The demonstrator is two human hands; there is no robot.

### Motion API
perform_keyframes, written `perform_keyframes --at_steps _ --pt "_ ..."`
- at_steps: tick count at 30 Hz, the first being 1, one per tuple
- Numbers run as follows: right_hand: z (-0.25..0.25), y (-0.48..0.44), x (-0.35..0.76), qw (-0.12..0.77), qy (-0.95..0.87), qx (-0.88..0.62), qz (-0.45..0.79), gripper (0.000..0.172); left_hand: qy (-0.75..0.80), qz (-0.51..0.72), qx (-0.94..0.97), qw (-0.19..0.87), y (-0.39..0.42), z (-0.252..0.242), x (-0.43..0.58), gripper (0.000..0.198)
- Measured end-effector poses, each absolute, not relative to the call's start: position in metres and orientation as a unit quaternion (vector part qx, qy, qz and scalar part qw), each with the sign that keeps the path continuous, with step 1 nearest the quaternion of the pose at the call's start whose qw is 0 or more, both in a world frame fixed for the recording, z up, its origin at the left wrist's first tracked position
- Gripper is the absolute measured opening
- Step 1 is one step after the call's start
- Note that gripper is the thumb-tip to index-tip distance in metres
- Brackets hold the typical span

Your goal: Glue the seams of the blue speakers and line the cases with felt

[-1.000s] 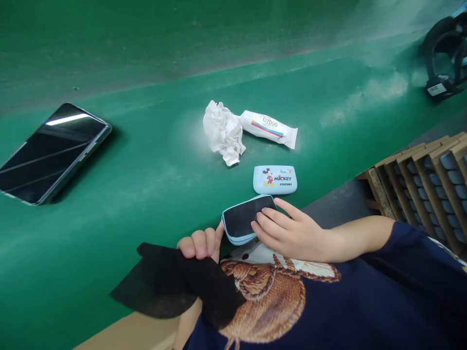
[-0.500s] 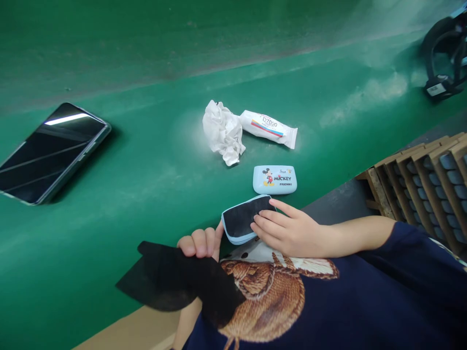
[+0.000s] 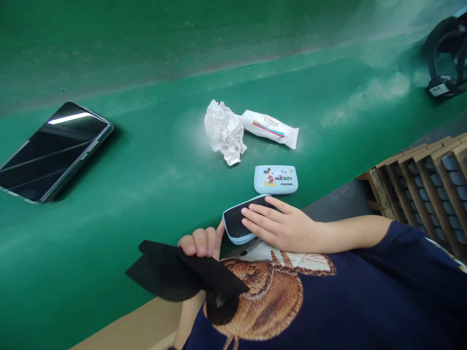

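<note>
Blue-rimmed case [image 3: 234,224] lies under right fingers [image 3: 266,212]; left fingers [image 3: 200,241] hold black sheeting [image 3: 166,272].

Looks like a workshop: a worn green tabletop [image 3: 146,160], and at three o'clock wooden trays [image 3: 381,192] holding rows of similar blue-grey pieces [image 3: 452,177].

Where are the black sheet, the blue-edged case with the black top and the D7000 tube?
Black sheet [image 3: 178,273]: head view, on its middle.
Blue-edged case [image 3: 234,219]: head view, uncovered part of its black top.
D7000 tube [image 3: 269,128]: head view, on its printed side.
</note>
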State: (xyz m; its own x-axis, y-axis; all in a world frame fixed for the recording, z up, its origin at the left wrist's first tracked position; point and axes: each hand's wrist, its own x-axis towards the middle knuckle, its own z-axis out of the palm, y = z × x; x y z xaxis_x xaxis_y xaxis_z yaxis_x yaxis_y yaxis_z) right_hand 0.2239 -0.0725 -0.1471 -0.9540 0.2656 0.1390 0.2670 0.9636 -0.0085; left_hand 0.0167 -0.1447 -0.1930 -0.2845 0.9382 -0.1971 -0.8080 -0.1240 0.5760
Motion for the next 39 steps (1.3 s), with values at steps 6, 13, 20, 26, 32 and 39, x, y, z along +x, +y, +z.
perform_keyframes --at_steps 6,13,20,26,32,39 --pt "-0.147 -0.072 0.223 0.062 -0.99 -0.129 -0.001 0.037 0.292 0.743 0.118 0.591 -0.144 -0.19 0.018 0.038" --pt "-0.151 -0.073 0.222 0.063 -0.99 -0.128 -0.001 0.036 0.266 0.746 0.125 0.598 -0.144 -0.194 0.018 0.036" --pt "-0.139 -0.064 0.23 0.097 -0.986 -0.134 -0.002 0.033 0.243 0.761 0.121 0.59 -0.136 -0.185 0.023 0.043" --pt "-0.127 -0.034 0.262 0.153 -0.942 -0.297 0.013 0.035 0.285 0.739 0.087 0.604 -0.139 -0.18 0.022 0.039" --pt "-0.15 -0.023 0.275 0.045 -0.935 -0.347 0.064 0.05 0.326 0.739 0.049 0.588 -0.144 -0.173 0.026 0.028" --pt "-0.153 -0.02 0.276 0.066 -0.929 -0.356 0.08 0.057 0.348 0.741 0.049 0.572 -0.141 -0.173 0.026 0.043"
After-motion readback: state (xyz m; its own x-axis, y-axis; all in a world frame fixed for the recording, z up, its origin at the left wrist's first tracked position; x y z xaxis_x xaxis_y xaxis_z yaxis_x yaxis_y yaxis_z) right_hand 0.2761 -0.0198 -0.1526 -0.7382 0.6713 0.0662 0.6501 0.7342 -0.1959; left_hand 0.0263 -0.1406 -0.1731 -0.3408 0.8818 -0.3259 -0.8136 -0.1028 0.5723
